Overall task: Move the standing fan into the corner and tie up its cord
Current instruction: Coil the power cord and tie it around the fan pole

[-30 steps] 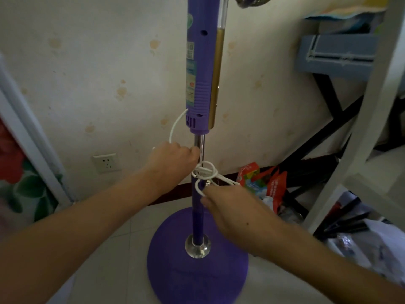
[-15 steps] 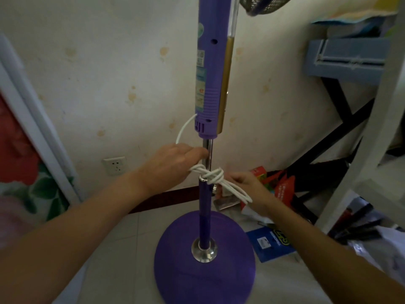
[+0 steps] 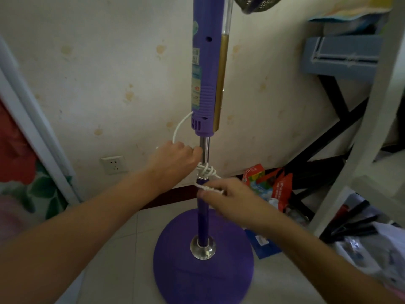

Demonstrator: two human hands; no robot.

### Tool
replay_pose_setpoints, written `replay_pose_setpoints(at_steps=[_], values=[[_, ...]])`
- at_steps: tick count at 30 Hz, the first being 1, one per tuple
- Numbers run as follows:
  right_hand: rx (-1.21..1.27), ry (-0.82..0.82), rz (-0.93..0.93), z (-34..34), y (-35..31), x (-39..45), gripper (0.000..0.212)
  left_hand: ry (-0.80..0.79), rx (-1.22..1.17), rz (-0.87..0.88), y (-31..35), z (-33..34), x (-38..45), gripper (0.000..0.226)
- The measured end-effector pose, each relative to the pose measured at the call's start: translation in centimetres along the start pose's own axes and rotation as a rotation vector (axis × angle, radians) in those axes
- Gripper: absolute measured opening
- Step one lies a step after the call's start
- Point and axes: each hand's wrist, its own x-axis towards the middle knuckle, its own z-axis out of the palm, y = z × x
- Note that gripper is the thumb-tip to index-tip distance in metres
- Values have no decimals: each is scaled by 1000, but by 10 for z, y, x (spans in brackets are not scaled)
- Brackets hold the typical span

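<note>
- Two hands at work on the standing fan (image 3: 207, 69), upright on its round purple base (image 3: 203, 275) on the tiled floor (image 3: 114, 249), close to the stained wall (image 3: 109, 73) with a wall socket (image 3: 114, 165) low to the left.
- Judged the second half of the task: fan apparently already placed, white cord (image 3: 206, 170) now being tied around the pole (image 3: 205, 150).
- Several loops of cord bunched on the pole, just below the chrome section and just above the purple lower tube.
- Left hand (image 3: 175, 160) closed into a fist against the pole just above the bunch, seemingly pinning the cord running down from the purple housing; fingertips hidden, so exact hold not certain.
- Right hand (image 3: 230, 199) just below and in front of the bunch, fingers curled and pinched on a free stretch of cord drawn taut from the knot.
- Right of the base, packets and bags (image 3: 271, 185) lying on the floor beside a white frame (image 3: 372, 128); none touching the cord.
- Next move, as a judgement: pass the free end round the pole or through a loop, then pull snug while holding the wraps in place with the left hand.
- Calls for steady tension, otherwise loops likely to slide down the smooth tube or loosen.
- Plug end not visible, so remaining slack impossible to gauge.
</note>
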Motion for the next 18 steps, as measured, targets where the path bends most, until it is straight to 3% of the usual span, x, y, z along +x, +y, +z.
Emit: replay_pose_setpoints(at_steps=[2,4,7,8,11,13,15,18], values=[[-240,23,-81,-28,-10,3,22,-20,-40,99,0,1,1,24],[-296,37,-148,-50,-13,8,18,32,-102,199,-5,2,-1,26],[-3,149,-170,-68,4,26,3,144,-236,296,-12,-2,-5,28],[87,150,-157,-65,10,33,6,165,-240,309,-13,-5,-7,28],[414,55,-87,-40,35,46,3,246,-290,293,-12,-9,-12,24],[715,-104,-16,-20,46,48,32,288,-345,257,-12,-10,-14,21],[942,-247,77,-4,52,46,45,261,-362,242,-12,-9,-15,19],[1013,-295,120,4,51,43,37,216,-325,266,-13,-7,-18,15]])
